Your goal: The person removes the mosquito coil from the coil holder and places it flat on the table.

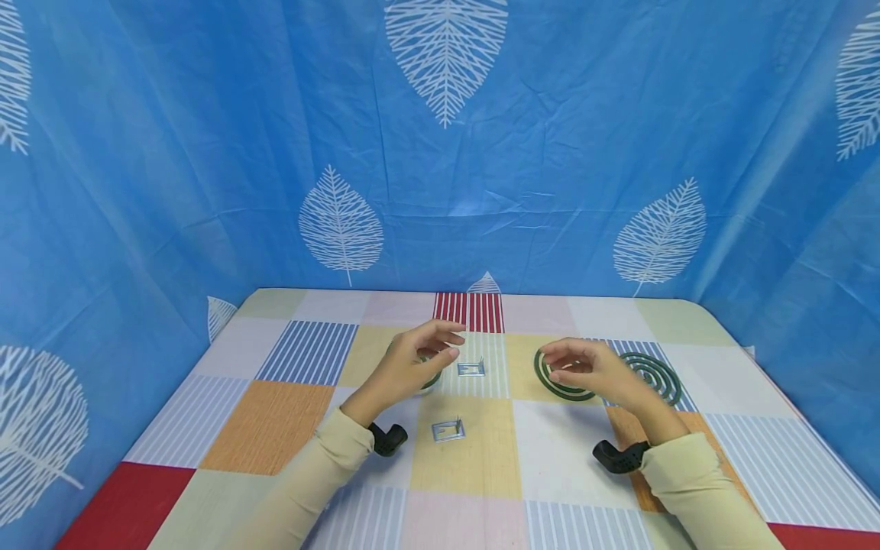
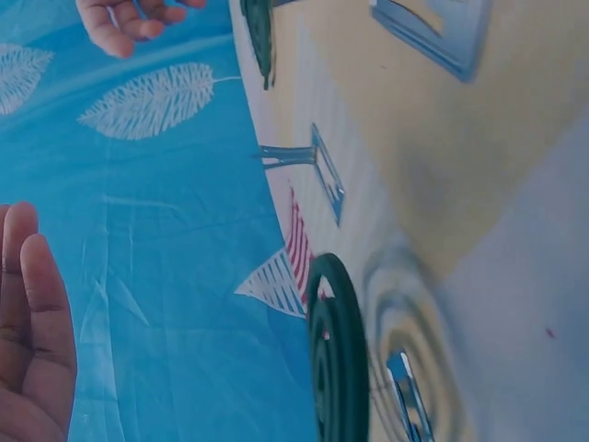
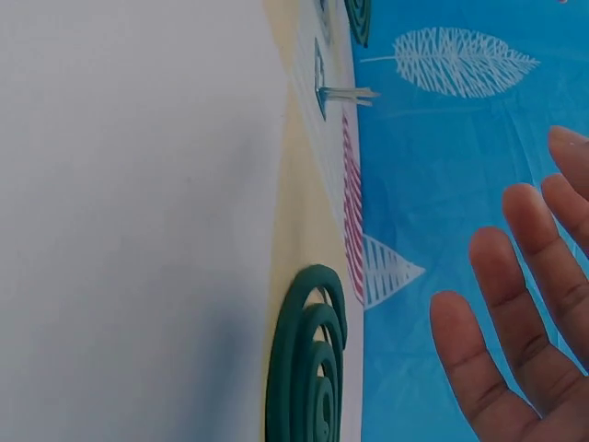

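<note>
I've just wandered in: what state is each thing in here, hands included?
Left hand, fingers relaxed, holding nothing.
Right hand, fingers relaxed, holding nothing.
Green coil by the left hand, raised above the tabletop.
Green coil by the right hand, not held; flat or raised unclear.
Rightmost green coil, not held.
Near metal stand, bare, prong upright.
Far metal stand, bare, prong upright.
</note>
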`<state>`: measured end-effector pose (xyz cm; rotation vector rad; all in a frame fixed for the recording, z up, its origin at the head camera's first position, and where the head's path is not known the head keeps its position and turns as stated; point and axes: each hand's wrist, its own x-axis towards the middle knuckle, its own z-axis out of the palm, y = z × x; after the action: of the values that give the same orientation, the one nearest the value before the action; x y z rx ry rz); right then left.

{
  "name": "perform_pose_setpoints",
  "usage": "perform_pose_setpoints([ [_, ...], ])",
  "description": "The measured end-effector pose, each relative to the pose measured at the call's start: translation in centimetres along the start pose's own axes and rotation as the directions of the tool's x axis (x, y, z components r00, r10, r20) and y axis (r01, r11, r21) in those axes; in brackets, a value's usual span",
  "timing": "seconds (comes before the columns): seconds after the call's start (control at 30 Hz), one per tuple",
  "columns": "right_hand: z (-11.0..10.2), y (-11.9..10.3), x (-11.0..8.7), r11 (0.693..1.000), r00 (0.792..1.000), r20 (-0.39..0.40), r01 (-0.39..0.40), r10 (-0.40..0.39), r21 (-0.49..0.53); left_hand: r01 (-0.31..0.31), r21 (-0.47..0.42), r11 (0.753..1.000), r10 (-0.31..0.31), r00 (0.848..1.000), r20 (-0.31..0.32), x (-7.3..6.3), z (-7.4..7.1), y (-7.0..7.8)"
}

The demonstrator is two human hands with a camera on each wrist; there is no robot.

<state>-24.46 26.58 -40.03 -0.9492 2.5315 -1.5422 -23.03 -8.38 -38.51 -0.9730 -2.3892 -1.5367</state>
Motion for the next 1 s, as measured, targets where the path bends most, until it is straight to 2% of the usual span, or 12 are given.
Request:
perform_pose_setpoints([
  [0.3, 1.1, 0.3, 0.9, 1.000, 0.998, 0.063, 0.027, -0.027, 0.006, -0.001, 0.019, 1.000, 0.001, 1.000, -0.016, -1.1, -0.8, -0.9],
  [0.57, 2.0, 0.5, 1.8, 0.999, 0.995, 0.092, 0.046, -0.046, 0.000, 0.065, 0.013, 0.998, -0.064, 0.997, -0.032, -2.3, -2.0, -1.0],
  [0.83, 3.3, 0.4, 3.0, 0.999, 0.994, 0.111, 0.001, -0.006, 0.037, 0.100, 0.017, 0.995, -0.100, 0.995, 0.019, -2.7, -3.8, -1.4],
  [1.0, 4.0, 0.5, 3.7, 0.998, 0.990, 0.139, -0.002, -0.006, 0.060, 0.123, 0.010, 0.992, -0.123, 0.992, 0.029, -2.6, -4.5, -1.7],
])
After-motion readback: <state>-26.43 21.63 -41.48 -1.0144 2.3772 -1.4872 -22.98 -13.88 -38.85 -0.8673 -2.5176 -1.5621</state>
